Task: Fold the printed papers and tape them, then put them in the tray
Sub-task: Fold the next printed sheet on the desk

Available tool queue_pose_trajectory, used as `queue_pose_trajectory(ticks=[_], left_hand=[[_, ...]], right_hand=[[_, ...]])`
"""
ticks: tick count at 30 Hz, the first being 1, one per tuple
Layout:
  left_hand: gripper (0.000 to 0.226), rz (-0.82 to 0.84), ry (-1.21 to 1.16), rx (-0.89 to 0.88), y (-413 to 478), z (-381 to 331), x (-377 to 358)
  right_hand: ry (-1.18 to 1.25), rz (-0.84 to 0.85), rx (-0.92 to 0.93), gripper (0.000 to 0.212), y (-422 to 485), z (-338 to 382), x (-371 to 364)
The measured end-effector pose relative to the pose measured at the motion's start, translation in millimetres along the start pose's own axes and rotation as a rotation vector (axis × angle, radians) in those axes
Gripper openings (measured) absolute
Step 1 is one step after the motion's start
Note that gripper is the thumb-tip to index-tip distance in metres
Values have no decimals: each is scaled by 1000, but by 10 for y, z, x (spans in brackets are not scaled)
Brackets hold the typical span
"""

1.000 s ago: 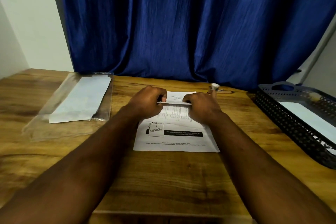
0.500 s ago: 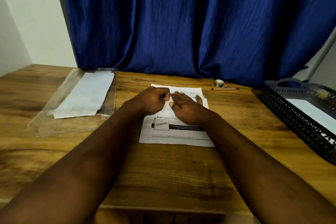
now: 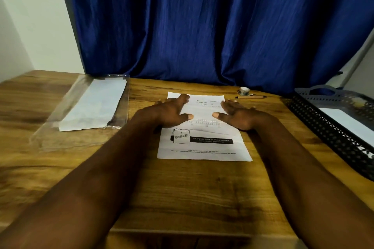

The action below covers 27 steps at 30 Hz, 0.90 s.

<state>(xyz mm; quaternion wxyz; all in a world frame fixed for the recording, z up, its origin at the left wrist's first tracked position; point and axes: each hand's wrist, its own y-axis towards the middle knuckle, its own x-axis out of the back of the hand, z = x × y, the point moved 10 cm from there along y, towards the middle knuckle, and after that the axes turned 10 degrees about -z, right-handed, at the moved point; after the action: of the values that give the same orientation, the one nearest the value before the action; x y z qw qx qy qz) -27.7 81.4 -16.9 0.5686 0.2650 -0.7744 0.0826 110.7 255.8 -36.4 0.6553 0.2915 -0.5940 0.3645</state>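
The printed paper [image 3: 203,143] lies unfolded and flat on the wooden table [image 3: 182,192], at the centre of the frame. The left hand [image 3: 171,112] and right hand [image 3: 239,115] are both spread, fingers extended, over the sheet's far half, one at each side edge; neither grips anything. The black mesh tray [image 3: 332,133] stands at the right edge of the frame and holds white paper. A tape roll [image 3: 244,91] and a pen [image 3: 251,97] lie just beyond the sheet's upper right corner. A clear sleeve [image 3: 87,107] containing white paper lies at left.
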Motion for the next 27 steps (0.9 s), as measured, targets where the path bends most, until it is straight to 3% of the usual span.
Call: queue_pose_trajectory(ticks=[6, 9, 13, 17, 21, 24, 27], left_hand=[[96, -87, -127, 31, -13, -10, 113], [100, -176, -158, 23, -40, -24, 219], [88, -358, -84, -88, -95, -151, 439], [53, -493, 106, -185, -97, -295, 601], [13, -617, 74, -251, -131, -371, 723], [16, -582, 39, -219, -108, -343, 628], [12, -390, -5, -125, -46, -201, 351]], right_hand=[[71, -186, 57, 97, -27, 143, 93], [148, -324, 136, 96, -82, 260, 261], [175, -572, 260, 87, -224, 418, 577], [90, -771, 300, 48, -331, 506, 816], [63, -753, 268, 14, -308, 538, 808], [35, -709, 230, 25, -283, 512, 743], [61, -516, 223, 40, -211, 481, 537]])
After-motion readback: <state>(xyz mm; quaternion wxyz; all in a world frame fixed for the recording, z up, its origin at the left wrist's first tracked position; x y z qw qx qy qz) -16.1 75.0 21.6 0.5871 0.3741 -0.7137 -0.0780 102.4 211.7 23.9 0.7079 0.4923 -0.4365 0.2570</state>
